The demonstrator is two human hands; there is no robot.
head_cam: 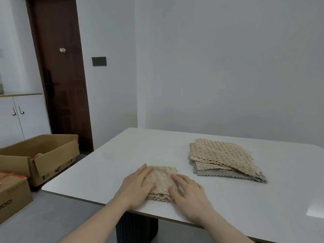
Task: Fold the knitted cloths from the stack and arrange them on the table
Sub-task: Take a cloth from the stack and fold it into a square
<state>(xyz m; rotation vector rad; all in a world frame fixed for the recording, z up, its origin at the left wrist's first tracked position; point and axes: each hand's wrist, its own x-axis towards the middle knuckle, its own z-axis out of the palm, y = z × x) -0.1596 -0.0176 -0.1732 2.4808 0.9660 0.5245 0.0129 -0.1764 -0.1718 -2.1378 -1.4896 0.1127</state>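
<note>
The white table [228,199] carries everything. On it, toward its far right part, lies the stack of knitted cloths [222,156], beige ones over grey. Off the table's left edge, on the floor, stands an open cardboard box [43,155]. Near the table's front edge lies the folded beige cloth [162,179], well apart from the stack. The left hand [138,185] and right hand [188,192] press flat on it, fingers straight and relaxed, gripping nothing.
</note>
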